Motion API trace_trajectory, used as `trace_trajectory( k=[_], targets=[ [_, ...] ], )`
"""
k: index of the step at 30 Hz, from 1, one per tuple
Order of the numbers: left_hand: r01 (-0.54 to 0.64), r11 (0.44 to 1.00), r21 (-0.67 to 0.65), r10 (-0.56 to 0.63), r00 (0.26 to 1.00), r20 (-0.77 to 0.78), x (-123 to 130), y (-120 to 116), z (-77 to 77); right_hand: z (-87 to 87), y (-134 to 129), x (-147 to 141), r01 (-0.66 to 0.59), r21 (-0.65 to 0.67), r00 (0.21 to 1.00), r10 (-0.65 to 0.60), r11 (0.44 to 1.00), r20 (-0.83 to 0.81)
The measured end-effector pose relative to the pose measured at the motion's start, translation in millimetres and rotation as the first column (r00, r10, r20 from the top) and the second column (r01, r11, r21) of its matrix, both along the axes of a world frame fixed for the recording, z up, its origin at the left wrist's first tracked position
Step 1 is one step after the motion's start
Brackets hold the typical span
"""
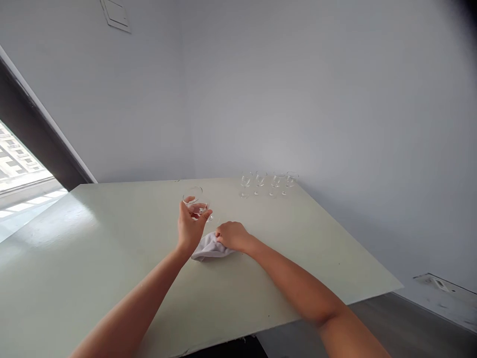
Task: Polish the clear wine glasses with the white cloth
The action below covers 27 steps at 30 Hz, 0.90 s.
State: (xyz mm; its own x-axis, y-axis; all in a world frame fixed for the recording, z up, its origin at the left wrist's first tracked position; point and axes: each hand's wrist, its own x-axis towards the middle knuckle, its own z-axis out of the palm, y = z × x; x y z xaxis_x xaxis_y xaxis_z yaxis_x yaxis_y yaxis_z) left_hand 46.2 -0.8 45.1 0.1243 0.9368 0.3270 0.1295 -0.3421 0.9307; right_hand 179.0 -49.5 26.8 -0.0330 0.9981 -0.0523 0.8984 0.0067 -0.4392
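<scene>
My left hand holds a clear stemmed wine glass, its bowl tilted toward the upper left and its foot toward the lower right. Fingers and thumb wrap the glass and cover part of it. Just to the right, my right hand is closed on a pale grey cloth. The cloth lies bunched on the white table, partly hidden beneath the hand. Cloth and glass are near each other, but I cannot tell whether they touch.
Several similar wine glasses stand upright in a cluster near the table's far right edge, close to the wall. A window with a dark frame is at the left. The table's front edge runs below my arms.
</scene>
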Motion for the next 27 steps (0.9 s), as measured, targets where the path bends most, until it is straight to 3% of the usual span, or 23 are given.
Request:
trace_trajectory(
  k=[3, 8, 16, 18, 21, 23, 25, 27],
  targets=[
    [0.049, 0.997, -0.054, -0.045, 0.996, 0.078, 6.5, 2.8, 0.7, -6.8, -4.6, 13.3, 0.031, 0.018, 0.996, -0.03, 0.999, -0.079],
    [0.112, 0.986, -0.122, -0.098, 0.988, 0.116, 26.4, 9.2, -6.1, -2.0, -5.9, 26.2, 0.265, 0.212, 0.944, -0.209, 0.941, -0.255],
    [0.224, 0.964, -0.143, -0.223, 0.975, 0.025, 55.4, 22.3, -35.1, -18.5, 24.6, 24.4, 0.267, 0.181, 0.946, -0.222, 0.946, -0.235],
    [0.201, 0.97, -0.133, -0.203, 0.979, 0.003, 53.2, 23.9, -42.0, -24.3, 33.5, 26.7, 0.252, 0.191, 0.949, -0.204, 0.949, -0.241],
    [0.057, 0.995, -0.078, -0.067, 0.99, -0.121, 43.7, 14.0, -55.2, -30.9, 53.2, 37.3, 0.285, 0.208, 0.941, -0.232, 0.936, -0.245],
    [0.081, 0.996, -0.045, -0.091, 0.952, -0.291, 34.4, -1.4, -65.7, -34.9, 70.3, 48.4, 0.347, 0.211, 0.925, -0.296, 0.914, -0.239],
    [0.27, 0.963, -0.015, -0.243, 0.84, -0.485, 24.9, -18.8, -74.7, -39.6, 87.5, 60.7, 0.414, 0.202, 0.901, -0.368, 0.888, -0.229],
    [0.455, 0.89, 0.029, -0.335, 0.697, -0.634, 17.6, -32.7, -79.6, -45.0, 102.1, 71.8, 0.467, 0.187, 0.878, -0.428, 0.864, -0.216]
  ],
)
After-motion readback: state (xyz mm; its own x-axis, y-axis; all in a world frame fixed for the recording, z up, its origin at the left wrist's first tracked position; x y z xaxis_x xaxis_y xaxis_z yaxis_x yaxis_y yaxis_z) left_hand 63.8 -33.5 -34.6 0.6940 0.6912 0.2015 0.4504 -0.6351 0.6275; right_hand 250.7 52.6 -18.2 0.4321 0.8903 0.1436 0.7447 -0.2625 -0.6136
